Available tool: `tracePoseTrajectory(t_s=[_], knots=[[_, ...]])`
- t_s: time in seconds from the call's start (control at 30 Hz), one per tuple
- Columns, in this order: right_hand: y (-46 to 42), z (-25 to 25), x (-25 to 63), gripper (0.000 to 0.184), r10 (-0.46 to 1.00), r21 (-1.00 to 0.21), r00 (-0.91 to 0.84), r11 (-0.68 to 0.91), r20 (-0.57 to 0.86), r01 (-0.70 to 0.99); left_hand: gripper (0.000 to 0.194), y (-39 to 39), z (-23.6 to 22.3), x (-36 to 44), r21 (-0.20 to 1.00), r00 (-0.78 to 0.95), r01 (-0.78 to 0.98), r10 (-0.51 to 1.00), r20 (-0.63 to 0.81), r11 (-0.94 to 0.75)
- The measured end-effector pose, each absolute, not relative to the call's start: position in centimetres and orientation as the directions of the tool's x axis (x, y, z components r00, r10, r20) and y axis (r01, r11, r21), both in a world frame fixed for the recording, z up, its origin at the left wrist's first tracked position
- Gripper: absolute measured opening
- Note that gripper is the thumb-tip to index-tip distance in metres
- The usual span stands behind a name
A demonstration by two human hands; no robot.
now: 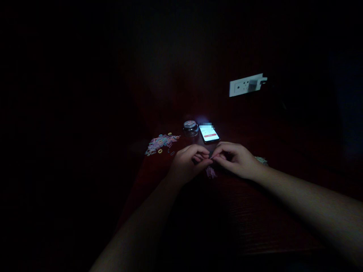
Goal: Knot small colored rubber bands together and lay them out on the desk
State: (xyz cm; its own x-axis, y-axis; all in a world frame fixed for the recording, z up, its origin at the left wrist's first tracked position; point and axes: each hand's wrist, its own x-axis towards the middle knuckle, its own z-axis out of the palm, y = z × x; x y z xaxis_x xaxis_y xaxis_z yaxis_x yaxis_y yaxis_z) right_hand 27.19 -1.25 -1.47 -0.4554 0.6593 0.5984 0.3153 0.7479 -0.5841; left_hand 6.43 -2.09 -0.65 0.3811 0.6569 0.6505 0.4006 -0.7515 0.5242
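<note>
My left hand (191,160) and my right hand (235,158) meet over the dark red table, thumbs and fingertips pinched close together. Between the fingertips shows a sliver of a small purplish rubber band (211,157), mostly hidden by the fingers. Just below them lies a little heap of pinkish-purple rubber bands (210,172). A larger pile of mixed-colour rubber bands (161,142) spreads out to the left of my left hand. Partly behind my right wrist is a pale greenish pile (261,161), probably more bands.
A lidded clear jar (191,129) stands beyond my hands, beside a phone (210,133) with its screen lit. On the wall behind is a white socket panel (246,85) with a plug in it. Most of the surroundings are too dark to make out.
</note>
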Motion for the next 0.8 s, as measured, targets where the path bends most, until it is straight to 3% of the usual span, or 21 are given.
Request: tracePoseTrajectory(t_s=[0.13, 0.47, 0.6, 0.73, 0.8], knots=[[-1.16, -1.62, 27.23, 0.012, 0.67, -0.595, -0.444, 0.739, 0.595, 0.317, 0.02, -2.22, -0.63, 6.43, 0.469, 0.368, 0.399, 0.606, 0.705, -0.788], [-1.01, -1.62, 27.52, 0.009, 0.644, -0.556, -0.446, 0.764, 0.622, 0.327, 0.014, -2.22, -0.7, 6.33, 0.466, 0.386, 0.386, 0.598, 0.702, -0.796], [-1.0, -1.58, 27.5, 0.01, 0.646, -0.56, -0.44, 0.762, 0.623, 0.326, 0.016, -2.12, -0.77, 6.11, 0.501, 0.381, 0.418, 0.647, 0.66, -0.758], [-1.03, -1.58, 27.4, 0.01, 0.66, -0.574, -0.439, 0.749, 0.609, 0.33, 0.031, -2.01, -0.88, 6.09, 0.514, 0.444, 0.438, 0.675, 0.59, -0.737], [-1.05, -1.56, 27.34, 0.01, 0.66, -0.573, -0.444, 0.75, 0.607, 0.332, 0.024, -1.95, -0.92, 6.15, 0.512, 0.436, 0.461, 0.688, 0.581, -0.725]])
